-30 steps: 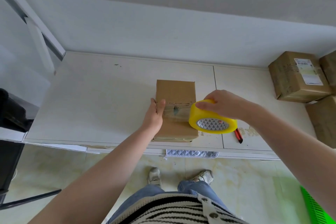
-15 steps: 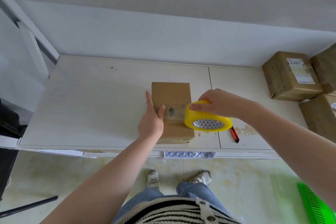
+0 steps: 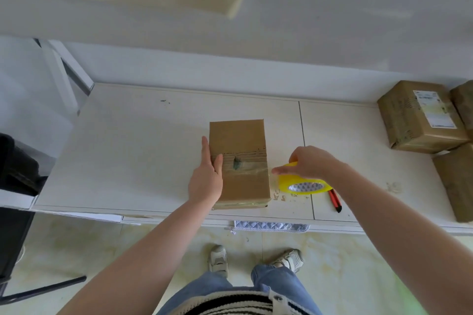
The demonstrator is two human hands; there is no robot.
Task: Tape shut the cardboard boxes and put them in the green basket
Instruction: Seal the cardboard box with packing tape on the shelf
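One cardboard box (image 3: 239,163) lies flat on the white surface (image 3: 133,151), and clear tape has been laid across its top. The box is steadied by the flat, open left hand (image 3: 206,179) at its left edge, while the yellow tape roll (image 3: 303,184) is gripped by the right hand (image 3: 311,162) just past the right edge — the strip is not yet cut. More boxes (image 3: 419,116) are waiting at the far right, and the green basket is not seen — so much work is left.

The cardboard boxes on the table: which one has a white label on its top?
The box at the far right near the wall. The middle box, pressed by the left hand, shows only tape.
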